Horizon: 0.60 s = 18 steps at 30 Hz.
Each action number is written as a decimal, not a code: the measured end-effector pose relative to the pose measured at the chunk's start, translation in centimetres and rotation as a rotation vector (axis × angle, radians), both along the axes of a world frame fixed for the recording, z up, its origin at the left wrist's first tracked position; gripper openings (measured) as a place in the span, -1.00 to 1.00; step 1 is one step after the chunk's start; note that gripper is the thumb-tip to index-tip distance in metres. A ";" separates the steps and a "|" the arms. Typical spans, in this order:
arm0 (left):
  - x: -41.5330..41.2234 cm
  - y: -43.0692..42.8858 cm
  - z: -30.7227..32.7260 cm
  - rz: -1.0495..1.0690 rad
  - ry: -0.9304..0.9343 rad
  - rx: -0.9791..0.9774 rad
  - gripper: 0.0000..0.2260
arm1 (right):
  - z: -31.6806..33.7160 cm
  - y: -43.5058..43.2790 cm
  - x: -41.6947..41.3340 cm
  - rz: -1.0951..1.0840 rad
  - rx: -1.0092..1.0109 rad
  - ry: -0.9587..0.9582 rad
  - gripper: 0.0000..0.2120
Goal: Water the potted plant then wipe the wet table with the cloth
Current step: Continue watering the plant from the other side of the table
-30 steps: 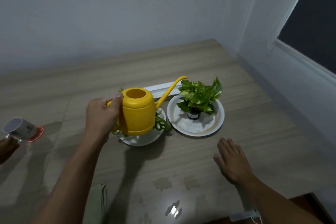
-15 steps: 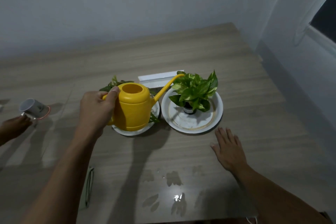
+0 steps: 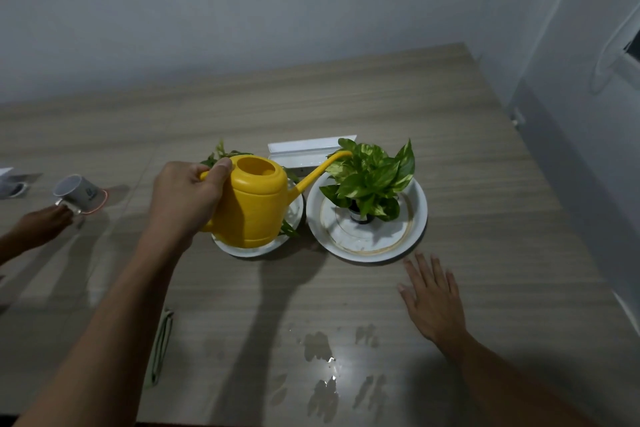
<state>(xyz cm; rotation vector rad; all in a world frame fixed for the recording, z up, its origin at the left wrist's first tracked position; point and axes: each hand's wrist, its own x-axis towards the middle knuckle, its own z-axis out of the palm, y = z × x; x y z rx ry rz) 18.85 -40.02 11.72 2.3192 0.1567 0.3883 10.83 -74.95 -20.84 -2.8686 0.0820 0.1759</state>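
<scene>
My left hand (image 3: 183, 198) grips the handle of a yellow watering can (image 3: 258, 204), held over the left white plate (image 3: 294, 215); its spout tip touches the leaves of the potted plant (image 3: 372, 177). That plant stands in a small pot on the right white plate (image 3: 415, 218). A second plant (image 3: 221, 154) is mostly hidden behind the can. My right hand (image 3: 433, 302) lies flat, fingers spread, on the wooden table (image 3: 485, 166) in front of the right plate. Wet patches (image 3: 322, 350) shine near the front edge. A folded green cloth (image 3: 160, 347) shows beside my left forearm.
Another person's hand (image 3: 41, 222) at the far left holds a tilted white mug (image 3: 74, 192) over a red coaster (image 3: 100, 201). A white box (image 3: 304, 149) lies behind the plates. Walls close the back and right sides of the table.
The view has shifted, bringing more of the table's left side in. The can's spout has come closer to the right plant's leaves. My right hand stays flat on the table.
</scene>
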 end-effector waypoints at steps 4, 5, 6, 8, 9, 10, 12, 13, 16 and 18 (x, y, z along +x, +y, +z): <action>0.4 -0.4 0.4 0.014 0.006 0.015 -0.46 | -0.1 0.0 0.0 -0.001 0.016 -0.027 -0.37; 0.5 -0.5 0.5 0.014 0.008 0.017 -0.46 | -0.1 0.0 0.0 -0.002 0.014 -0.029 -0.37; 0.6 -0.6 0.5 0.012 0.008 0.015 -0.45 | -0.2 0.0 0.0 -0.003 0.013 -0.032 -0.37; 0.7 -0.8 0.6 0.002 0.000 0.017 -0.47 | -0.3 0.0 0.1 -0.004 0.013 -0.035 -0.37; 0.7 -0.9 0.7 -0.001 -0.005 0.024 -0.48 | -0.3 0.0 0.1 -0.005 0.013 -0.039 -0.37; 0.8 -0.9 0.7 -0.003 -0.008 0.028 -0.49 | -0.3 0.0 0.1 -0.004 0.012 -0.040 -0.37; 0.9 -0.8 0.8 -0.002 -0.011 0.031 -0.50 | -0.3 0.0 0.0 -0.005 0.008 -0.040 -0.38; 0.9 -0.8 0.8 -0.001 -0.010 0.036 -0.50 | -0.4 0.0 0.1 -0.006 0.009 -0.040 -0.38; 1.0 -0.4 1.1 0.004 -0.005 0.044 -0.49 | -0.3 0.0 0.0 -0.009 0.021 -0.043 -0.39; 1.0 -0.2 1.2 0.008 -0.004 0.038 -0.47 | -0.3 -0.1 -0.2 -0.006 0.013 -0.049 -0.39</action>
